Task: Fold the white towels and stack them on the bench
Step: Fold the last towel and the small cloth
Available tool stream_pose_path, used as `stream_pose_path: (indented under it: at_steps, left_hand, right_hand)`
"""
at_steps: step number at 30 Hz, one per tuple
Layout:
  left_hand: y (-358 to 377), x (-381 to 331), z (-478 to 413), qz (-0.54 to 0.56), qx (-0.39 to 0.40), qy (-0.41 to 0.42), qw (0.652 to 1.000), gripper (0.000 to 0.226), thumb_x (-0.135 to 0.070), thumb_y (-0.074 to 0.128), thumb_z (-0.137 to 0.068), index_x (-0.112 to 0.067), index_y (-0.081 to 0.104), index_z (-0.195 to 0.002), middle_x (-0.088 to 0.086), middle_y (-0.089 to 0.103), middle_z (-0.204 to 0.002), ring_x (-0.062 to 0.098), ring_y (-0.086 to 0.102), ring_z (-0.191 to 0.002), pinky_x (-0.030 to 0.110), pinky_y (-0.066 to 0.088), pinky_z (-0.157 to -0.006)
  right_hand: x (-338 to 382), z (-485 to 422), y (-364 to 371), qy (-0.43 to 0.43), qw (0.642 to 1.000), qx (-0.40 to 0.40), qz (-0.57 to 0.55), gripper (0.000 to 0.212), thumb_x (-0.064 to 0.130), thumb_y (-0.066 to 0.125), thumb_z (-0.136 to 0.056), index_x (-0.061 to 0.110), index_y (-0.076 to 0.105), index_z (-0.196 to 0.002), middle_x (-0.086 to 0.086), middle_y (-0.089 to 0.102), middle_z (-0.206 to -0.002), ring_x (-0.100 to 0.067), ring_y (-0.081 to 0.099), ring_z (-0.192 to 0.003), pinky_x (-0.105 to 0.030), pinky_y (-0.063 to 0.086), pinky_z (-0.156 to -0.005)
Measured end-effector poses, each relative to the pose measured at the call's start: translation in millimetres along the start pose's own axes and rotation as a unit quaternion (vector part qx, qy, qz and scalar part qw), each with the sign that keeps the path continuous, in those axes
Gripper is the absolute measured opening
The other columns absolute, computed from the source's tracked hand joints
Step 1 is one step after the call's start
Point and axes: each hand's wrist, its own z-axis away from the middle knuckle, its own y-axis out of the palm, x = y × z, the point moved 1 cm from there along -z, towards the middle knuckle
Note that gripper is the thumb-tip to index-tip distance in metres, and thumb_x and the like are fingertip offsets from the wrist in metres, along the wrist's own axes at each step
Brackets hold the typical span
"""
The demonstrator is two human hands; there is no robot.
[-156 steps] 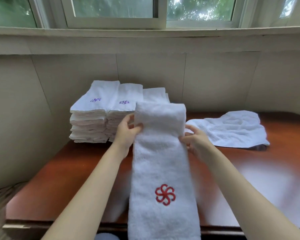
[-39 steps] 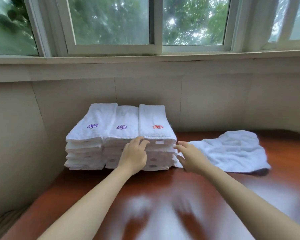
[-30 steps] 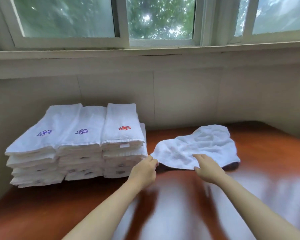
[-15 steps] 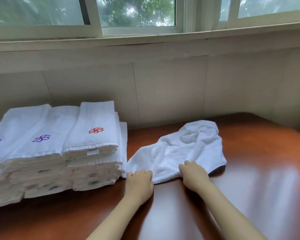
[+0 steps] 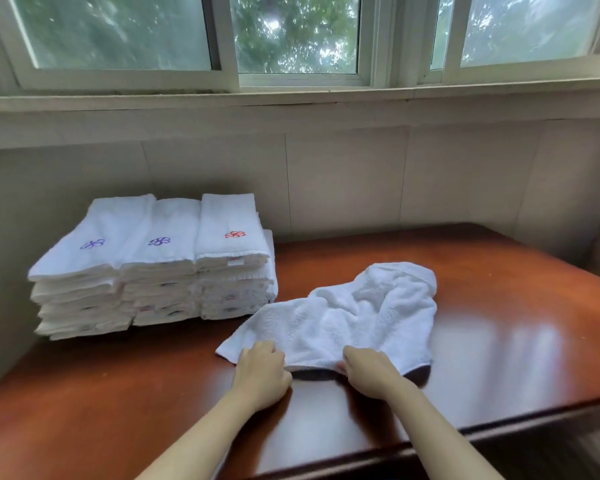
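Observation:
A crumpled white towel [image 5: 354, 313] lies on the red-brown wooden bench [image 5: 499, 341], right of centre. My left hand [image 5: 262, 374] grips its near edge close to the left corner. My right hand [image 5: 369, 372] grips the same near edge further right, and that edge is lifted a little off the wood. Three side-by-side stacks of folded white towels [image 5: 160, 271] stand at the back left. The two left stacks show purple emblems, and the right one a red emblem [image 5: 235, 234].
A pale tiled wall [image 5: 343, 178] runs behind the bench under a window sill [image 5: 291, 105]. Another wall closes off the left side beside the stacks. The bench's front edge [image 5: 465, 436] crosses the lower right.
The folded red-emblem towel went from my hands onto the right stack. Both hands then moved right to the crumpled towel, took hold of its near edge and drew it slightly toward me.

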Motion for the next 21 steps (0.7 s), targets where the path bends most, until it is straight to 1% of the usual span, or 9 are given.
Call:
stream_pose_path:
  at_steps: [3, 4, 6, 8, 11, 13, 15, 19, 21]
  left_hand:
    - [-20.2, 6.1, 15.3, 0.208, -0.029, -0.052, 0.976, 0.015, -0.017, 0.035, -0.098, -0.018, 0.034, -0.083, 0.016, 0.059, -0.101, 0.036, 0.055, -0.098, 0.035, 0.034, -0.073]
    - [-32.1, 8.9, 16.0, 0.253, -0.053, -0.066, 0.964, 0.018, -0.016, 0.034, -0.100, -0.020, 0.033, -0.082, 0.018, 0.059, -0.097, 0.036, 0.056, -0.095, 0.034, 0.034, -0.070]
    - [-66.7, 15.7, 14.3, 0.279, -0.102, -0.067, 0.953, 0.023, -0.015, 0.035, -0.099, -0.021, 0.032, -0.078, 0.013, 0.057, -0.084, 0.034, 0.056, -0.083, 0.035, 0.031, -0.064]
    - [-109.3, 26.0, 13.5, 0.254, -0.146, -0.043, 0.955, 0.014, -0.014, 0.036, -0.099, -0.015, 0.035, -0.084, 0.008, 0.051, -0.073, 0.031, 0.052, -0.073, 0.035, 0.030, -0.060]
    - [-174.7, 50.9, 15.9, 0.162, -0.239, -0.006, 0.957, 0.009, -0.018, 0.039, -0.099, -0.011, 0.043, -0.100, 0.011, 0.056, -0.074, 0.033, 0.052, -0.071, 0.035, 0.034, -0.061]
    - [-209.3, 68.9, 21.9, 0.090, -0.294, 0.011, 0.951, 0.017, -0.021, 0.040, -0.100, -0.009, 0.050, -0.107, 0.017, 0.060, -0.080, 0.036, 0.054, -0.073, 0.037, 0.039, -0.064]
    - [-232.0, 83.3, 27.8, 0.017, -0.328, 0.029, 0.944, 0.022, -0.024, 0.040, -0.100, -0.010, 0.055, -0.107, 0.019, 0.064, -0.087, 0.041, 0.058, -0.078, 0.041, 0.043, -0.068]
    - [-250.7, 111.7, 38.4, -0.049, -0.362, 0.009, 0.931, 0.025, -0.026, 0.041, -0.101, -0.011, 0.060, -0.108, 0.016, 0.067, -0.099, 0.042, 0.061, -0.086, 0.040, 0.043, -0.070]
    - [-253.5, 129.7, 44.5, -0.050, -0.370, -0.021, 0.927, 0.026, -0.028, 0.041, -0.101, -0.013, 0.061, -0.106, 0.017, 0.067, -0.099, 0.042, 0.060, -0.084, 0.039, 0.042, -0.069]
  right_hand:
    - [17.9, 17.0, -6.7, -0.021, 0.992, -0.008, -0.123, 0.034, 0.041, 0.040, -0.098, 0.023, 0.031, -0.071, -0.003, 0.056, -0.088, -0.025, 0.051, -0.084, -0.034, 0.032, -0.067]
    - [24.9, 21.5, -11.7, -0.039, 0.988, -0.017, -0.148, 0.034, 0.044, 0.047, -0.095, 0.024, 0.032, -0.072, 0.002, 0.052, -0.081, -0.023, 0.049, -0.081, -0.033, 0.033, -0.065]
    - [39.9, 27.4, -24.3, -0.080, 0.988, -0.028, -0.125, 0.035, 0.044, 0.061, -0.086, 0.021, 0.035, -0.081, 0.006, 0.049, -0.079, -0.020, 0.047, -0.078, -0.032, 0.033, -0.062]
    - [47.7, 27.3, -42.4, -0.081, 0.994, -0.062, -0.051, 0.027, 0.028, 0.060, -0.087, 0.019, 0.036, -0.091, -0.002, 0.055, -0.089, -0.026, 0.051, -0.085, -0.034, 0.036, -0.063]
    - [39.4, 24.5, -84.1, -0.018, 0.981, -0.191, 0.013, 0.010, 0.008, 0.048, -0.086, 0.016, 0.044, -0.090, -0.008, 0.057, -0.093, -0.031, 0.056, -0.088, -0.032, 0.035, -0.063]
    - [30.7, 25.4, -114.3, 0.033, 0.967, -0.253, 0.009, 0.011, 0.008, 0.046, -0.084, 0.012, 0.054, -0.090, -0.010, 0.056, -0.095, -0.031, 0.054, -0.084, -0.031, 0.034, -0.063]
    - [31.2, 26.4, -140.7, 0.067, 0.954, -0.292, -0.003, 0.013, 0.012, 0.046, -0.084, 0.012, 0.057, -0.089, -0.008, 0.052, -0.093, -0.031, 0.052, -0.081, -0.030, 0.035, -0.064]
    - [56.7, 24.6, -182.5, 0.086, 0.943, -0.322, 0.016, 0.023, 0.010, 0.049, -0.082, 0.013, 0.064, -0.098, -0.012, 0.058, -0.103, -0.035, 0.058, -0.094, -0.031, 0.040, -0.070]
    - [66.5, 23.6, -199.4, 0.093, 0.942, -0.323, 0.019, 0.024, 0.007, 0.049, -0.079, 0.011, 0.065, -0.096, -0.014, 0.060, -0.101, -0.035, 0.056, -0.087, -0.031, 0.041, -0.070]
